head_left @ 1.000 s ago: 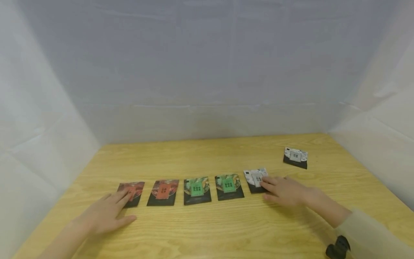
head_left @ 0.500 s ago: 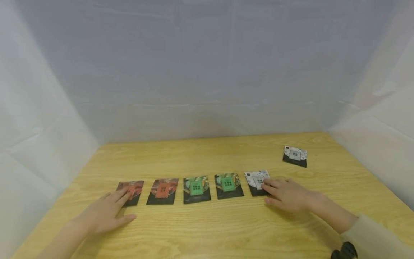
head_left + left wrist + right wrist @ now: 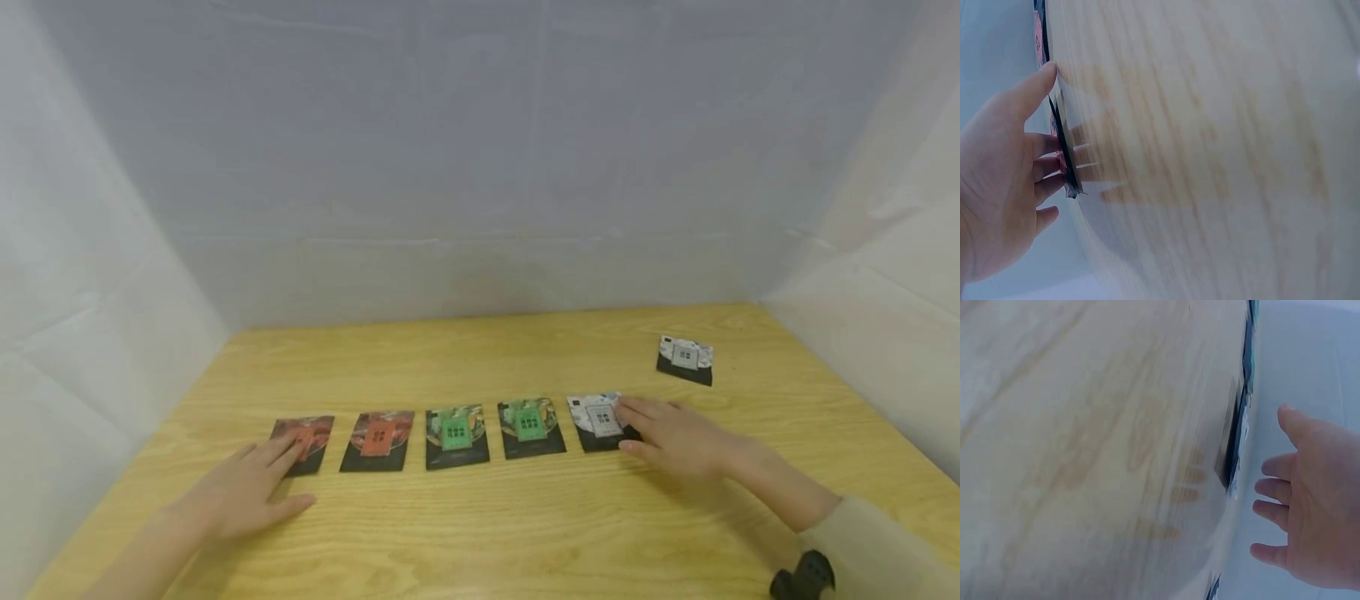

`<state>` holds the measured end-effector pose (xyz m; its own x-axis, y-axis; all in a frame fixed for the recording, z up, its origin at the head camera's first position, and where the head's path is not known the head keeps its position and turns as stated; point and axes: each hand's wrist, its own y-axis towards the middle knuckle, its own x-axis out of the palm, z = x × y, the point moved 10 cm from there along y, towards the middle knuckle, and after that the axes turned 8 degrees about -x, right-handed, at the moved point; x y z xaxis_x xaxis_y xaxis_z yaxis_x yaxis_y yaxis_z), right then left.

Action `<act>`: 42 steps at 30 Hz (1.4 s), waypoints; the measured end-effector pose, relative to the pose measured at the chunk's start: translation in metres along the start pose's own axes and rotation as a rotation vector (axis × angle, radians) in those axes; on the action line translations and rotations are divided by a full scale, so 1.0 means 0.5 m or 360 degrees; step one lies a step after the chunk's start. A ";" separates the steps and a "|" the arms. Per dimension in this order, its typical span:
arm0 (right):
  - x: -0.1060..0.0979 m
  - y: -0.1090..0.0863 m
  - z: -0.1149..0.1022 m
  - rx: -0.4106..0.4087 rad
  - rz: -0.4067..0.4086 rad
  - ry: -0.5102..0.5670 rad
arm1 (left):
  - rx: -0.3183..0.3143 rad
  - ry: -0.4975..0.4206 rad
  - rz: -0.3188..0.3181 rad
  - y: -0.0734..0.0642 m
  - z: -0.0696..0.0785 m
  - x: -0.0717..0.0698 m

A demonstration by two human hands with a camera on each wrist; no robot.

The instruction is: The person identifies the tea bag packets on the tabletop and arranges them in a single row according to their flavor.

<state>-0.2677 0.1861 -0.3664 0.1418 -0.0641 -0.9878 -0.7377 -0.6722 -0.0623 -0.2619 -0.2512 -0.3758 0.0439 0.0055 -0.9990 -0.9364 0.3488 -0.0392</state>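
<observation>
Flat sachets lie in a row on the table. My left hand (image 3: pixel 243 492) rests its straight fingers on the leftmost red-and-black sachet (image 3: pixel 318 432), partly covering it. Beside that lies a second red sachet (image 3: pixel 377 442), then a green sachet (image 3: pixel 456 437) and another green sachet (image 3: pixel 532 428). A white-and-black sachet (image 3: pixel 598 418) ends the row on the right. My right hand (image 3: pixel 678 440) is over its right edge, fingers extended; in the right wrist view the right hand (image 3: pixel 1322 494) appears lifted just off the sachet (image 3: pixel 1235 447), holding nothing.
Another white-and-black sachet (image 3: pixel 685 360) lies apart, farther back on the right of the wooden table (image 3: pixel 450 542). Pale sheeting (image 3: pixel 480 167) hangs behind the table and along both sides. A black device (image 3: pixel 804 575) sits at the right sleeve.
The right-hand white sachet has shifted slightly nearer and right, then the right hand has eased rightward off its label. The left hand has stayed on the red sachet.
</observation>
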 end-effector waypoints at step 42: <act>-0.026 -0.023 0.270 0.0513 0.0044 0.0149 | 0.0023 -0.0007 -0.0011 -0.001 0.003 0.000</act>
<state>-0.3501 0.2941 -0.3719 0.1679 -0.1565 -0.9733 -0.9107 -0.4025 -0.0924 -0.2607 -0.2499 -0.3759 0.0521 0.0074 -0.9986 -0.9309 0.3623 -0.0459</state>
